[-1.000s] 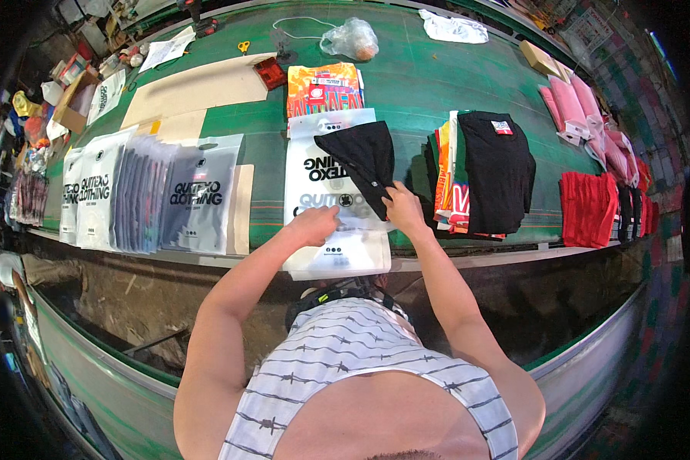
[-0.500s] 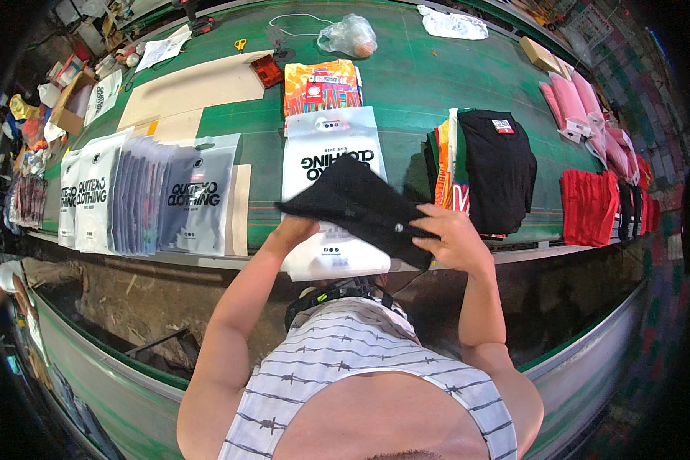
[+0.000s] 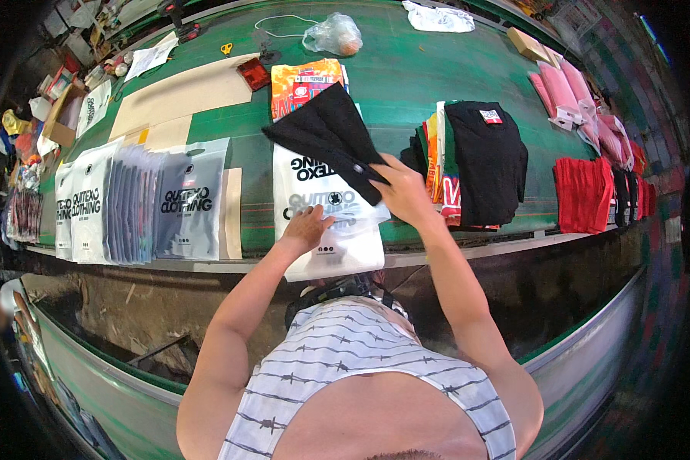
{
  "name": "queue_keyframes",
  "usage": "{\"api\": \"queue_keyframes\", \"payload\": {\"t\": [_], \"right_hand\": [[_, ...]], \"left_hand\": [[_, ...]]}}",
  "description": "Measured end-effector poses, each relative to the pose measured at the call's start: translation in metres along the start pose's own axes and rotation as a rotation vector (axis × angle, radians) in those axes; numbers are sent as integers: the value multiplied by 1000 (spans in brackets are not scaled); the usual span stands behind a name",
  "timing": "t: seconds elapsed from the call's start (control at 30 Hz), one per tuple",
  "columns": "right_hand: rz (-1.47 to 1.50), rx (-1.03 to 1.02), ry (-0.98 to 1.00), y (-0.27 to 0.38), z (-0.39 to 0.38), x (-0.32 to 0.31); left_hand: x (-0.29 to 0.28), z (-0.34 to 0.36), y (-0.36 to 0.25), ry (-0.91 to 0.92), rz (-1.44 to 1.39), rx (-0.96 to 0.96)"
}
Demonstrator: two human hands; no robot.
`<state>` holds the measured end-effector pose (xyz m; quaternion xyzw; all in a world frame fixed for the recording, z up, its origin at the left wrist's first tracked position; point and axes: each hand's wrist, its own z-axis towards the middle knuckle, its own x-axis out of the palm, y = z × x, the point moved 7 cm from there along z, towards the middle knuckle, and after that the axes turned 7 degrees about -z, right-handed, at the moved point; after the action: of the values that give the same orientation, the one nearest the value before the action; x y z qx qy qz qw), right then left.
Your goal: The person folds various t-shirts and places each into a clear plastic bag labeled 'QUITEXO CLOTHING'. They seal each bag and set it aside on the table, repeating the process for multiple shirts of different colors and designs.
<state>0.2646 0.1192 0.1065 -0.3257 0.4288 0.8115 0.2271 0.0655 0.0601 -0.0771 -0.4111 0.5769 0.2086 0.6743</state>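
The person's right forearm (image 3: 456,264) angles up and inward from the lower right, and the right hand (image 3: 403,190) is closed on the near, narrow end of a folded black garment (image 3: 326,130), thumb and fingers pinching the cloth. The left forearm (image 3: 249,299) slants inward from the other side; the left hand (image 3: 305,230), palm down with fingers bent, is on the white plastic bags (image 3: 330,264), and whether its fingertips grip the film cannot be told.

The garment is soft, matte fabric folded into a wedge, with a small pale mark near the pinched end. It spreads from the right hand's grip toward the far left, its broad end beyond both hands and over the far part of the bags; whether its underside touches them is unclear. The bags are smooth and flat, printed in black, the upper film translucent, their near edge overhanging the green table (image 3: 406,84). Beyond lies an orange-and-yellow printed garment (image 3: 284,80); to the right stand folded black garments (image 3: 479,172).
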Motion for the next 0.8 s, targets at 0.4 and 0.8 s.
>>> {"api": "queue_keyframes", "payload": {"t": [0.4,0.8], "right_hand": [[244,414,209,-126,-22,138],[56,260,203,-119,-9,132]], "left_hand": [[-17,-13,-19,103,56,-250],[-20,-17,-11,-84,116,-166]]}}
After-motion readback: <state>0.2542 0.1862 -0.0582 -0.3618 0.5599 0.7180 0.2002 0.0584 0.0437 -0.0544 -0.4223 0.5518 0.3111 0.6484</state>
